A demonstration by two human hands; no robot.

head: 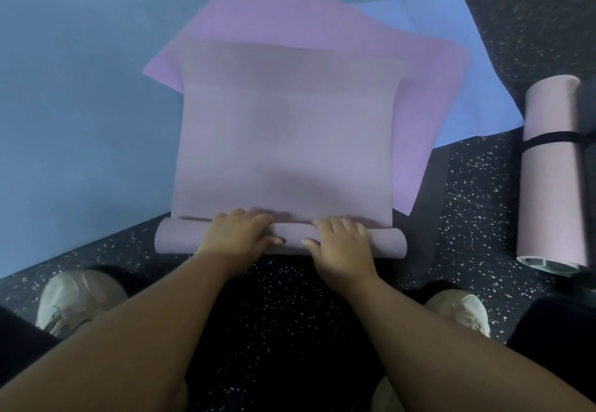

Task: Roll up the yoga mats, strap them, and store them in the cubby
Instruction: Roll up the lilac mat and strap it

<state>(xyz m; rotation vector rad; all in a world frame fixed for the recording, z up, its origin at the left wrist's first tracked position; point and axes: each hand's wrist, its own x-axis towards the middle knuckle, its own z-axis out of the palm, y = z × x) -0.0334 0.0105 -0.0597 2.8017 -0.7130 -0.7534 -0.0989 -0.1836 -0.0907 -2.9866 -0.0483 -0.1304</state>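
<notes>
A big blue-grey mat [74,114] covers the speckled floor [483,205] at left, with a lilac mat [290,21] and a periwinkle mat [458,66] fanned beside it, and the pale pink mat [287,134] lies on top, its near end rolled into a thin tube. At right lies a finished pink roll [551,173], bound by what looks like a black strap [548,138]. The left hand [237,234] and right hand [343,240] sit side by side on the tube, fingers curled over it.
</notes>
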